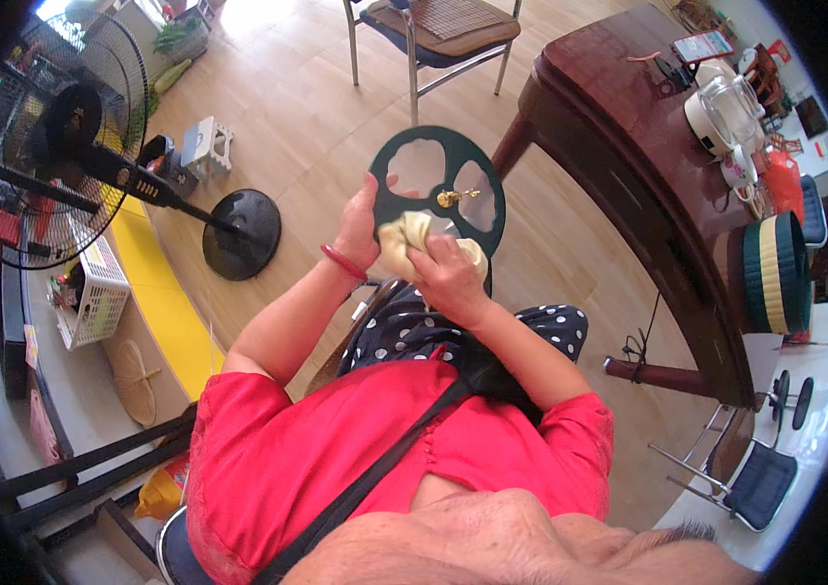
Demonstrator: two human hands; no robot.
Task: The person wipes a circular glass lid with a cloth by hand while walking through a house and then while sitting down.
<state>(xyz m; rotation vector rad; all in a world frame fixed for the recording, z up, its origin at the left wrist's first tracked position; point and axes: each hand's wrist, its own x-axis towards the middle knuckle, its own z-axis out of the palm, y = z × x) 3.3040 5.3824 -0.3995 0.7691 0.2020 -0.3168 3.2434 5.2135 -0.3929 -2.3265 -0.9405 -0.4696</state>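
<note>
Near the frame's centre, the left hand (pixel 360 226) grips a round green tray (pixel 500 200); the right hand (pixel 453 275) clutches a cream cloth (pixel 398 249) over its lower part.

We've got a pale tan, wood-look floor (pixel 307 97) running through most of the room, with bright light glaring off it up top. A metal-legged chair with a woven-looking seat (pixel 443 29) sits at the far edge. Our glossy reddish-brown counter (pixel 618 88) curves along the right, and a dark-seated chair (pixel 763 486) is lower right. Over on our left: black standing fan (pixel 73 122), little white stool (pixel 207 146), bright yellow panel (pixel 155 292).
</note>
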